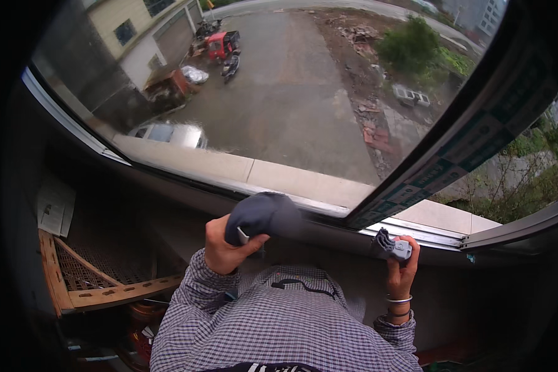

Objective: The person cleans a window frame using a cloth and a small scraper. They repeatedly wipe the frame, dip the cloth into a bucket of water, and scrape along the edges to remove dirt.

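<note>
My left hand (232,249) grips a dark blue cloth item (262,218), rounded and partly blurred, with a small white tag near my thumb. It is held up in front of the window sill. To the right, my right hand (402,269) holds a small grey plastic device (401,250) between thumb and fingers. A strip of dark, ridged material (384,240) sticks out on the left of that device. A silver bangle and a dark band circle the right wrist. Both sleeves are of checked cloth.
A large window with a metal frame (418,237) spans the front, its pane edge taped. At left stands a wooden frame with woven mesh (121,294), papers (56,209) beyond it. Outside lie a paved yard, a red three-wheeler (217,46) and a white car (169,135).
</note>
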Demonstrator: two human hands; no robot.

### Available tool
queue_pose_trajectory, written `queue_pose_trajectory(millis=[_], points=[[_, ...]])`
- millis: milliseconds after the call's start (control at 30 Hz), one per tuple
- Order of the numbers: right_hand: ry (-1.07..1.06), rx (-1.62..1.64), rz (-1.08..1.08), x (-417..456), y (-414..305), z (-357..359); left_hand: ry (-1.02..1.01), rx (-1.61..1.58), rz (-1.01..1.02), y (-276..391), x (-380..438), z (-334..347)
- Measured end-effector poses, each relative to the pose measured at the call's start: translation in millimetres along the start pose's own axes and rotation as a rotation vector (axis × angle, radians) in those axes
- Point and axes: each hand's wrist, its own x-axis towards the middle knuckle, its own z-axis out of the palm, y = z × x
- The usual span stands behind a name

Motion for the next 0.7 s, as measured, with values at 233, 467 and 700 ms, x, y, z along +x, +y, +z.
queue_pose_trajectory(millis=[233, 467, 700], points=[[0.094, -0.033, 0.004, -20, 3, -18, 0.968, -0.014, -0.205, -104, -52, -226], [0.318, -0.128, -0.034, -28, 24, -24, 0.733, 0.037, -0.262, -219, 30, -300], [0.282, -0.123, 0.104, -48, 5, 10, 0.385, -0.134, -0.239, -251, 53, -290]])
